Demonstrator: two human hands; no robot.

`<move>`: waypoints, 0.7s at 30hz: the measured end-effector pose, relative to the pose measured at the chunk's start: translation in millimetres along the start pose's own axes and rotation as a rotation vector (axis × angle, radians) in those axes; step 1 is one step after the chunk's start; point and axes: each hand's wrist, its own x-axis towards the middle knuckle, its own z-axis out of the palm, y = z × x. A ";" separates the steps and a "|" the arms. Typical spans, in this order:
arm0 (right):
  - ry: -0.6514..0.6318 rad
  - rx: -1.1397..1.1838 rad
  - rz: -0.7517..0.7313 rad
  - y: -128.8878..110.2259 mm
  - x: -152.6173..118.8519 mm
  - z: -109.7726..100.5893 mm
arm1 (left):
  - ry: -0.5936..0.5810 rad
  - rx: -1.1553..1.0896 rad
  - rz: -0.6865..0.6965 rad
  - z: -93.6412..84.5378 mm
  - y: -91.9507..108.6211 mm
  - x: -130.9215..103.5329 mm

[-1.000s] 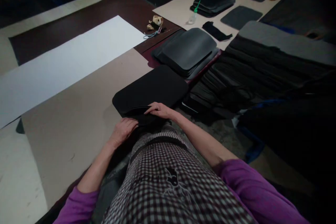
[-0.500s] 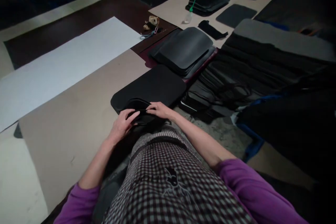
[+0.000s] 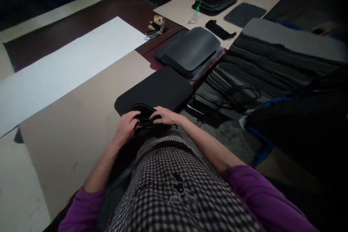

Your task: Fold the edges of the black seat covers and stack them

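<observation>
Both hands are at a small black curved piece [image 3: 144, 110] at the near edge of a large black panel [image 3: 157, 88]. My left hand [image 3: 127, 126] grips the piece's left side, thumb and fingers closed round its edge. On its right side, my right hand [image 3: 164, 115] pinches the rim with bent fingers. The piece looks layered, with a gap between its edges. Its lower part is dark and hard to make out against the checked apron [image 3: 174, 185].
Beyond the panel lies a stack of grey-black sheets [image 3: 193, 49]. A green-tipped bottle [image 3: 195, 15] and another black stack [image 3: 216, 0] stand farther back. White paper [image 3: 73, 65] covers the left side. Piled black pieces [image 3: 261, 58] are at the right.
The gap between the edges of the black piece looks wider. My left fingers have drawn slightly back to the left, and the right fingers are more bent.
</observation>
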 end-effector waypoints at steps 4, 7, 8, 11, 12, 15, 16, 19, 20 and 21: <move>0.111 0.112 0.065 6.6 5.6 3.5 | 0.027 -0.028 -0.010 -2.3 3.4 -4.3; 0.137 0.137 0.092 9.9 8.0 5.5 | 0.040 -0.012 0.038 -3.2 2.9 -6.8; 0.134 0.137 0.099 9.8 7.6 5.6 | 0.046 -0.010 0.055 -3.0 2.1 -6.9; 0.078 0.097 0.083 6.4 3.5 4.6 | 0.057 0.013 0.068 -2.2 -0.3 -4.5; 0.052 0.071 0.058 4.5 1.6 4.0 | 0.051 0.028 0.062 -2.1 -0.7 -3.2; 0.009 -0.023 -0.020 -0.5 -2.5 3.4 | 0.027 0.061 0.053 -2.0 -0.7 0.7; 0.013 -0.051 -0.036 -1.3 -2.9 3.8 | 0.022 0.066 0.051 -1.9 -0.5 1.4; 0.065 -0.080 -0.033 0.4 -1.2 6.7 | 0.041 0.046 0.038 -0.6 -0.3 -0.4; 0.093 -0.064 -0.020 2.1 0.2 8.0 | 0.056 0.035 0.031 -0.1 -0.2 -2.2; 0.125 -0.039 -0.002 4.0 1.8 9.3 | 0.068 0.029 0.024 0.2 -0.1 -4.5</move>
